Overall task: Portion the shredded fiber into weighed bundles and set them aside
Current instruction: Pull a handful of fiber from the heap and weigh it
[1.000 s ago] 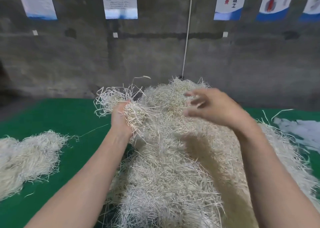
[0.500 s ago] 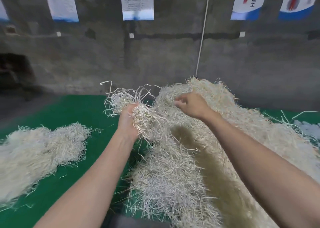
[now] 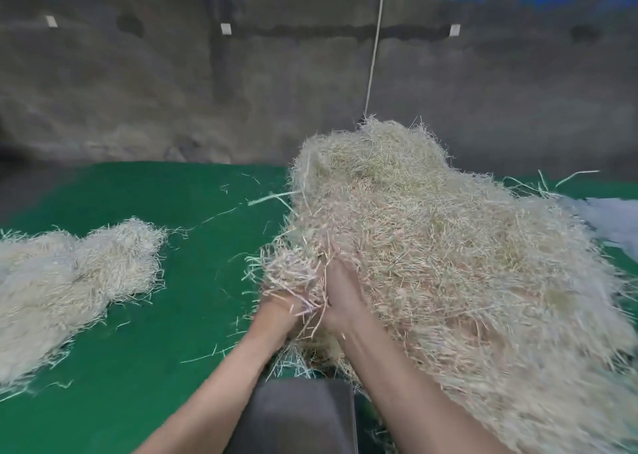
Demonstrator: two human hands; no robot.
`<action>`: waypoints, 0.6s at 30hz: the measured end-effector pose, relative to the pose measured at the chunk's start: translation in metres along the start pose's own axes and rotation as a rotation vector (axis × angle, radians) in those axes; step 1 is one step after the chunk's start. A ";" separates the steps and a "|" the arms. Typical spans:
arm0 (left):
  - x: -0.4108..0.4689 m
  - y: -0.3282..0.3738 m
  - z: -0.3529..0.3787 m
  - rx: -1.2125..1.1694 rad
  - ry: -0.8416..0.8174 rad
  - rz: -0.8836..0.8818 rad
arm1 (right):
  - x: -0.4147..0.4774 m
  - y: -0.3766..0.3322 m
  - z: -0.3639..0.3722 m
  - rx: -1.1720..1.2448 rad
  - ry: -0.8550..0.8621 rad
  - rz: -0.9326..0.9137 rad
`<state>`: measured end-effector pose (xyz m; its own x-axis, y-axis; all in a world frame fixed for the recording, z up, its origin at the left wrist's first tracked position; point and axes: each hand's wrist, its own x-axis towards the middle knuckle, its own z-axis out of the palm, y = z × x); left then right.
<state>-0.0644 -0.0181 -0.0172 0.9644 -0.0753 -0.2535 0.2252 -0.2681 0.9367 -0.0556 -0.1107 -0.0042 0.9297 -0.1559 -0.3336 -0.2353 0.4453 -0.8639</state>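
Observation:
A big heap of pale shredded fiber [image 3: 448, 246] fills the right half of the green table [image 3: 165, 350]. My left hand [image 3: 279, 310] grips a tuft of fiber [image 3: 293, 267] at the heap's near left edge; strands cover its fingers. My right hand [image 3: 341, 294] lies right beside it, its fingers buried in the same tuft, holding it together with the left. A smaller, flatter pile of fiber [image 3: 69, 281] lies apart at the left of the table.
A dark grey object [image 3: 297, 415] sits at the table's near edge between my forearms. A concrete wall [image 3: 207, 91] with posters and a hanging cord [image 3: 374, 42] rises behind the table. White material [image 3: 611, 218] lies at the far right.
Both hands have come down and toward me, meeting at the heap's near left edge. The right hand, earlier up on the heap's top, now joins the left on the tuft.

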 end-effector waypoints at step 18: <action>-0.033 -0.101 -0.025 0.070 -0.018 0.062 | -0.065 0.116 -0.017 -0.793 -0.177 -0.411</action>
<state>-0.1158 0.0360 -0.0971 0.9735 -0.1109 -0.2000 0.1540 -0.3284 0.9319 -0.1486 -0.0640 -0.0894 0.9979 -0.0016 0.0644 0.0595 -0.3631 -0.9299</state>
